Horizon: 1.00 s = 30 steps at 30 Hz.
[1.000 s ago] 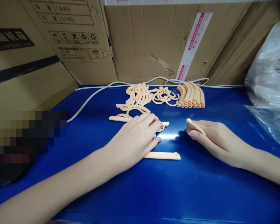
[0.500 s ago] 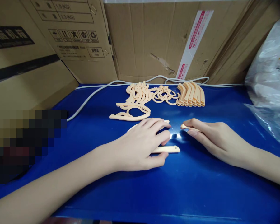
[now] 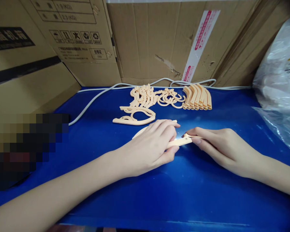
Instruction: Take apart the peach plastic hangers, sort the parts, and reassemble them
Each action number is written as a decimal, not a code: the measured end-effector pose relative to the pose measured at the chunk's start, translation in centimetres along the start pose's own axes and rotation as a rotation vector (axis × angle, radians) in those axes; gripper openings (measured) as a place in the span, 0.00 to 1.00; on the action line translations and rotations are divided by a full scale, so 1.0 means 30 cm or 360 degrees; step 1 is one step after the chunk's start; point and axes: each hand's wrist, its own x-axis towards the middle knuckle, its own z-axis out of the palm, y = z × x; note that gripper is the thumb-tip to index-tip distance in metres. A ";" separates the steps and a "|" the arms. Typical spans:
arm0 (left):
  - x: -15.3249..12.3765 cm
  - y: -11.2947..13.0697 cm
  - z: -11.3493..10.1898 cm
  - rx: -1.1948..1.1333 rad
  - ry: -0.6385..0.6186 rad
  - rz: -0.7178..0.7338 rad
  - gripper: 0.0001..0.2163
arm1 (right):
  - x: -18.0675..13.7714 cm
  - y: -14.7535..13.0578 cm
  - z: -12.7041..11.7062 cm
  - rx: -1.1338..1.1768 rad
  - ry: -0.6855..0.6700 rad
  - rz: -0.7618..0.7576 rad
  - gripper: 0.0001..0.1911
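Observation:
My left hand (image 3: 151, 148) is closed on a straight peach plastic strip (image 3: 181, 141), pinched between thumb and fingers just above the blue table (image 3: 159, 193). My right hand (image 3: 219, 145) meets it from the right, its fingers pinching a small peach part against the strip's right end (image 3: 188, 138). A curved peach piece (image 3: 140, 131) lies partly hidden under my left hand. Beyond it rests a peach arched frame piece (image 3: 134, 117).
At the back of the table lie heaps of peach hooks (image 3: 143, 96), rings (image 3: 170, 98) and a row of curved bars (image 3: 198, 98). A white cable (image 3: 94, 100) runs along the back. Cardboard boxes (image 3: 159, 38) wall the rear and left; a plastic bag (image 3: 280, 74) sits right.
My left hand lifted the straight strip off the table and moved it right. My right hand brought its small part leftward until it met the strip's end.

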 end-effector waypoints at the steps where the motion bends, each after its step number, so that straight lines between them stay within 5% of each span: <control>1: -0.001 0.000 0.002 0.0001 0.0001 -0.0007 0.05 | 0.000 -0.003 -0.001 0.0041 -0.0009 0.0020 0.12; 13: 0.005 0.002 0.025 0.0200 0.0081 0.0054 0.11 | 0.011 -0.018 -0.007 0.0281 -0.0017 0.0017 0.16; 30: 0.001 -0.017 0.032 0.0349 0.0061 0.0209 0.14 | -0.016 0.014 0.015 -0.0232 0.0141 -0.0308 0.17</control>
